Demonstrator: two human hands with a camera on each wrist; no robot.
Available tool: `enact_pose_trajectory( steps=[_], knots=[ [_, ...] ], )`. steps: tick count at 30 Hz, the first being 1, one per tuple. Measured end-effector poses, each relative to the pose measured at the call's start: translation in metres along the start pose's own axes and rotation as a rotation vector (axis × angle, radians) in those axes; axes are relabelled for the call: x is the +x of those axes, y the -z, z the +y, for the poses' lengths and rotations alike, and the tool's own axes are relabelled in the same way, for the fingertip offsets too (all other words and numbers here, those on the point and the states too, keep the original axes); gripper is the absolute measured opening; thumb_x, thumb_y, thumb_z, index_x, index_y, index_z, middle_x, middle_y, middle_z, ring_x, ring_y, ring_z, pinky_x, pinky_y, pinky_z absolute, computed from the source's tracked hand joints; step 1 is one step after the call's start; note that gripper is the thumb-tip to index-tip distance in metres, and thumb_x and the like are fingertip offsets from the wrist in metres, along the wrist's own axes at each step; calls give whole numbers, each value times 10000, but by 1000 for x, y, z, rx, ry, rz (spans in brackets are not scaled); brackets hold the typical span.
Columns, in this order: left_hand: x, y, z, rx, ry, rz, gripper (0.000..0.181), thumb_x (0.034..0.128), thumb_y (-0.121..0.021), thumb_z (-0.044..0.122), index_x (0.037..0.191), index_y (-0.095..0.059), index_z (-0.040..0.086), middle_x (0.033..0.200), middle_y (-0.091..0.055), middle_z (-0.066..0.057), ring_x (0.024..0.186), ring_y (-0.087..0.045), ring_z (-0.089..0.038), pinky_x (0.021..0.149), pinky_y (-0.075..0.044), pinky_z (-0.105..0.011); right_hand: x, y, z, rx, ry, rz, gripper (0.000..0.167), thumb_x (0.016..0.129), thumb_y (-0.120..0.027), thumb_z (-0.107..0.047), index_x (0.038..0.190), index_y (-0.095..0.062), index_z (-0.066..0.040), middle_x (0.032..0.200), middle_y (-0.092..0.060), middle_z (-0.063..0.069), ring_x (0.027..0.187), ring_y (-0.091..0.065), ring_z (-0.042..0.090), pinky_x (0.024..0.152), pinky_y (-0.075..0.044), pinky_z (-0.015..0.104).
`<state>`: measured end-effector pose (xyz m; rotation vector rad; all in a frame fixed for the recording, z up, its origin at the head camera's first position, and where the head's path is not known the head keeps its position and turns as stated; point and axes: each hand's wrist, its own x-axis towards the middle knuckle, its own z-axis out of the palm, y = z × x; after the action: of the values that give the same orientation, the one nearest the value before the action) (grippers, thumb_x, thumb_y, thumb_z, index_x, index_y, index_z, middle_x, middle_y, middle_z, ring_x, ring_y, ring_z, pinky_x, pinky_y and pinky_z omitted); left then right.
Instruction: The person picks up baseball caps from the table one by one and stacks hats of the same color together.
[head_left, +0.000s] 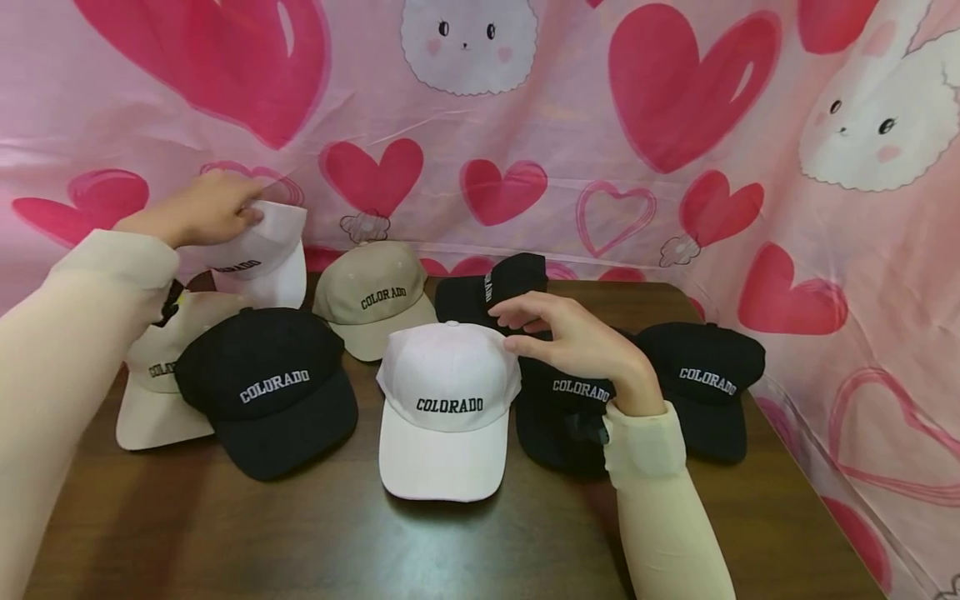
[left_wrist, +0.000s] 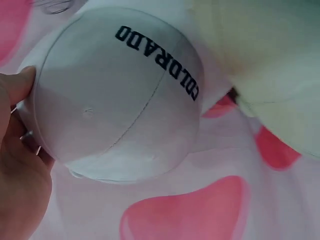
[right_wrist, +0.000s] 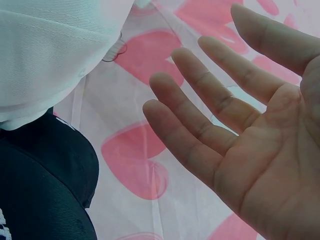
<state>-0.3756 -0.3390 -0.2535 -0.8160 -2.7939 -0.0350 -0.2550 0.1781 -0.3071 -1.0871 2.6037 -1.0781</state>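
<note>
At the back left of the head view, my left hand (head_left: pixel 198 208) grips a white cap (head_left: pixel 276 237) with dark COLORADO lettering. In the left wrist view the thumb and fingers pinch the edge of that white cap (left_wrist: pixel 120 95), away from its lettering. Its brim is mostly hidden there. My right hand (head_left: pixel 581 337) hovers with fingers extended beside the crown of another white cap (head_left: pixel 450 367), front centre; whether the fingertips touch it in the head view is unclear. In the right wrist view, the palm and fingers of the right hand (right_wrist: pixel 235 130) hold nothing.
Around them on the wooden table (head_left: pixel 322 542) sit two beige caps, front left (head_left: pixel 161 412) and back (head_left: pixel 371 287), and several black caps: front left (head_left: pixel 262 400), back (head_left: pixel 525 275), below my right hand (head_left: pixel 558 429), and right (head_left: pixel 697 358). A pink heart-print cloth (head_left: pixel 555 108) hangs behind.
</note>
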Motion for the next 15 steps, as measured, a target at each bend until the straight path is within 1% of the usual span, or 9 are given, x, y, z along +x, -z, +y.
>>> enact_pose_trajectory(
  steps=[4, 8, 11, 12, 15],
  knots=[
    [2, 18, 4, -52, 56, 74, 75, 994, -602, 7, 977, -557, -50, 801, -585, -196, 825, -547, -431, 772, -346, -562, 0, 0, 0, -3, 7, 19, 486, 974, -787, -157, 1438, -643, -137, 1370, -669, 20, 1236, -642, 304, 1095, -514, 524],
    [8, 38, 16, -108, 98, 153, 117, 1016, -570, 31, 1033, -568, -85, 905, -622, -282, 903, -556, -481, 746, -374, -562, 2, -1, 1, 16, 26, 64, 465, 984, -776, -160, 1428, -645, -113, 1344, -681, 46, 1209, -652, 281, 1080, -531, 506],
    [13, 53, 32, -169, 127, 190, 201, 1041, -549, 59, 1118, -575, -126, 1039, -641, -347, 987, -558, -506, 797, -395, -580, 5, -1, 1, 42, 35, 126, 448, 991, -766, -154, 1418, -644, -96, 1319, -683, 71, 1171, -667, 260, 1063, -545, 496],
    [15, 57, 39, -186, 142, 192, 232, 1050, -542, 75, 1149, -572, -132, 1080, -642, -358, 1007, -564, -510, 802, -407, -587, 6, -1, 1, 48, 32, 150, 446, 993, -765, -156, 1417, -643, -94, 1313, -682, 70, 1161, -672, 250, 1059, -549, 482],
    [18, 67, 63, -255, 185, 188, 294, 1076, -517, 131, 1217, -563, -123, 1194, -627, -374, 1089, -552, -516, 886, -396, -623, 10, -3, 0, 90, 20, 220, 445, 1001, -755, -154, 1426, -635, -105, 1342, -669, 67, 1151, -678, 230, 1058, -550, 465]
  ],
)
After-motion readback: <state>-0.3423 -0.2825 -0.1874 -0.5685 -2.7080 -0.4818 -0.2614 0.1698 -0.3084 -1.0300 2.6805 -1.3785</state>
